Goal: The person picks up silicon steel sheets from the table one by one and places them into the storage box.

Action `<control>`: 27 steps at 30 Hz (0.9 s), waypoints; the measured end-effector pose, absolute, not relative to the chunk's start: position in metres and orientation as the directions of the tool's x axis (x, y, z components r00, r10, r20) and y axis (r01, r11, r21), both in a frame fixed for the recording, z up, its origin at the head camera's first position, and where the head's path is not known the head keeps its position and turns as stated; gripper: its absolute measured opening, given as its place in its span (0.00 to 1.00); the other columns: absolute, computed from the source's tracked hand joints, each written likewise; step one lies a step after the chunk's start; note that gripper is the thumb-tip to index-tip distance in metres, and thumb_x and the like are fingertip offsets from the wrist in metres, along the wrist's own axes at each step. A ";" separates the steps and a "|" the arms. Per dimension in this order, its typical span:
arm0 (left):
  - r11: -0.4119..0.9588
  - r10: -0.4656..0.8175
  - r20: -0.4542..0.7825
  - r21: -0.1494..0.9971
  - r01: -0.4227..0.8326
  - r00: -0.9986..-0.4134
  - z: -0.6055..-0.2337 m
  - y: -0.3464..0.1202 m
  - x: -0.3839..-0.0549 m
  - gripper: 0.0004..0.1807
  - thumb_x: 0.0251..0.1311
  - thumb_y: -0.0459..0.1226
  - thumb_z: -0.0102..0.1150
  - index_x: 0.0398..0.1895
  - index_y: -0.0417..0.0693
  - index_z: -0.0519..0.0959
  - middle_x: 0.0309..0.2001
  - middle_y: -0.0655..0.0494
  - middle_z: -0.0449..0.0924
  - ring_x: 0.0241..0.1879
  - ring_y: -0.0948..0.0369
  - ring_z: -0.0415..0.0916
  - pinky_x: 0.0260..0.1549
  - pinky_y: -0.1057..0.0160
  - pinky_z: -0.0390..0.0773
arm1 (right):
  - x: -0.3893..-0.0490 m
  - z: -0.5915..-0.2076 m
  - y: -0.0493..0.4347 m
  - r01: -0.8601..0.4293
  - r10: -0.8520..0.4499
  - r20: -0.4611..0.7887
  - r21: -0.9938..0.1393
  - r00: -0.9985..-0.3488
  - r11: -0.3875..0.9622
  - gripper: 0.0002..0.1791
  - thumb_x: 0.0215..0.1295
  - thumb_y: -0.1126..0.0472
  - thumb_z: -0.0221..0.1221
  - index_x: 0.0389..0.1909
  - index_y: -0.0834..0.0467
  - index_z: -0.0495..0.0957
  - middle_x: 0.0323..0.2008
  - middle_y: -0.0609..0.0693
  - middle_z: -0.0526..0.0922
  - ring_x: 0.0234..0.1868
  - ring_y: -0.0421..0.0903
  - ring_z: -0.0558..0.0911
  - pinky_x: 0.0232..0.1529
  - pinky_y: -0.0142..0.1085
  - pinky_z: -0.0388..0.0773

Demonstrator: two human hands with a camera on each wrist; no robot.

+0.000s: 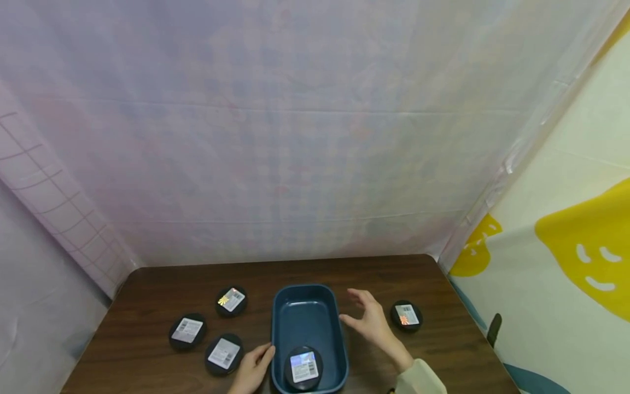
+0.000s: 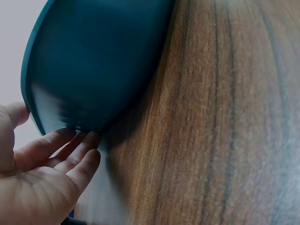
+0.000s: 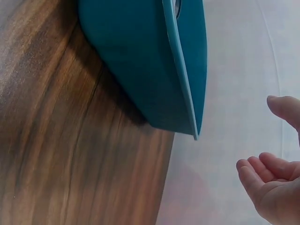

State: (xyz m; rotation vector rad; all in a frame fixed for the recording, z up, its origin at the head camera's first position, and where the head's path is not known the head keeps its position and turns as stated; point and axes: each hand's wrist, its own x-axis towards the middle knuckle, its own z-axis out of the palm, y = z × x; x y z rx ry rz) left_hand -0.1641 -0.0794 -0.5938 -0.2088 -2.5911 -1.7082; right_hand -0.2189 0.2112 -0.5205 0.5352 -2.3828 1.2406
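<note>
A deep blue rectangular tray (image 1: 307, 316) stands on the table. Inside it, at the near end, lies a round black disc-shaped container (image 1: 303, 368) with a white barcode label. My left hand (image 1: 252, 370) holds the tray's left side; the left wrist view shows the thumb at the rim and the fingertips against the outer wall (image 2: 93, 61). To the right of the tray my right hand (image 1: 370, 323) hovers with thumb and fingers spread, nothing between them. In the right wrist view that hand (image 3: 276, 183) is apart from the tray (image 3: 136, 56).
Left of the tray lie three similar black containers, one farther back (image 1: 231, 301), one at far left (image 1: 187, 331) and one close to my left hand (image 1: 223, 354). Another black container (image 1: 406, 316) lies right of my right hand. Pale curtains (image 1: 280, 164) hang behind the brown wooden table (image 1: 147, 295).
</note>
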 end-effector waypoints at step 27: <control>0.398 0.083 0.100 0.909 0.125 -0.991 -0.591 -0.079 -0.162 0.19 0.65 0.38 0.52 0.46 0.26 0.77 0.44 0.37 0.80 0.43 0.53 0.78 0.41 0.61 0.77 | -0.219 -0.523 0.259 -0.371 0.072 0.478 -0.759 -0.875 0.536 0.28 0.45 0.71 0.70 0.49 0.74 0.72 0.43 0.68 0.77 0.43 0.64 0.78 0.43 0.49 0.77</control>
